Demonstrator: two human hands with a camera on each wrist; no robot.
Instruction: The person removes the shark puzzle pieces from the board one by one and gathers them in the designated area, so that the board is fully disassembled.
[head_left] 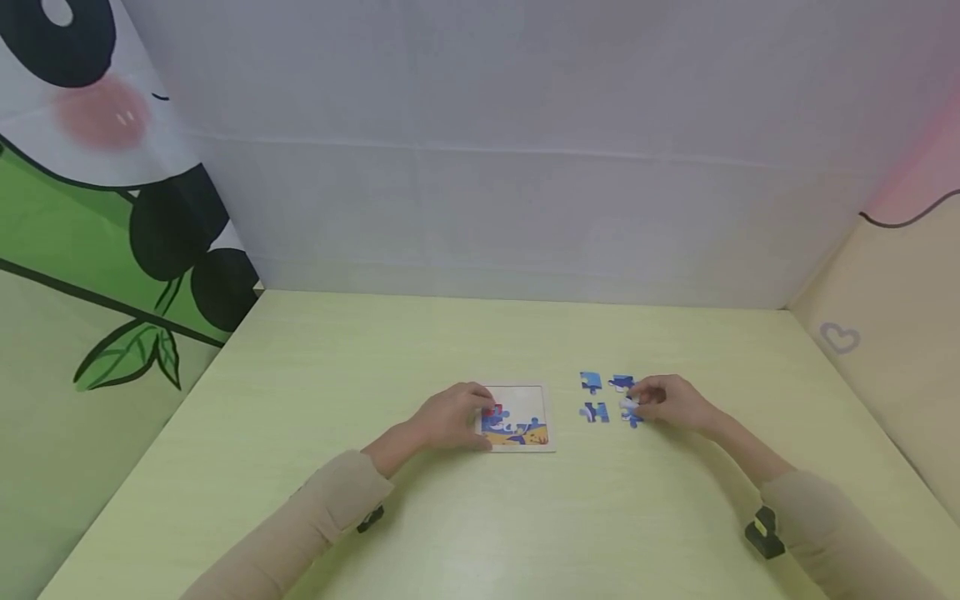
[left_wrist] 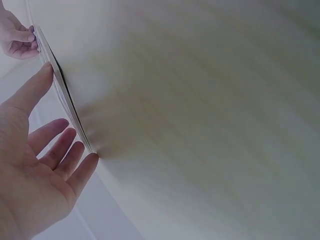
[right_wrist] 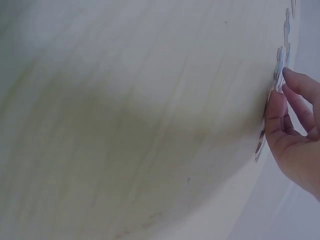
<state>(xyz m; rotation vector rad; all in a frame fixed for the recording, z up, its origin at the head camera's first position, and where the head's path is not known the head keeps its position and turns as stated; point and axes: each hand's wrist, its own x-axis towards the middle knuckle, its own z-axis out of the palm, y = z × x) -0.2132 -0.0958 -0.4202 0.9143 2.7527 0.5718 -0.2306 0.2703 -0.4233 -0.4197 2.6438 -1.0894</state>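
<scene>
A small square jigsaw tray [head_left: 517, 451] with a pale border lies on the table, its lower part filled with pieces of a blue, white and sandy picture. My left hand [head_left: 453, 417] holds the tray's left side, thumb at the near corner and fingers by the upper left. The left wrist view shows the thumb and little finger of that hand [left_wrist: 45, 165] against the tray's edge [left_wrist: 65, 100]. My right hand [head_left: 675, 402] pinches a blue-and-white puzzle piece [head_left: 628, 405] low over the table. Its fingertips partly hide that piece.
Loose puzzle pieces lie right of the tray: a blue one [head_left: 591, 382] at the back, one [head_left: 595, 412] in front of it, and a darker one [head_left: 621, 382] beside my right fingers. A pale wall [head_left: 525, 225] stands behind the table [head_left: 360, 350].
</scene>
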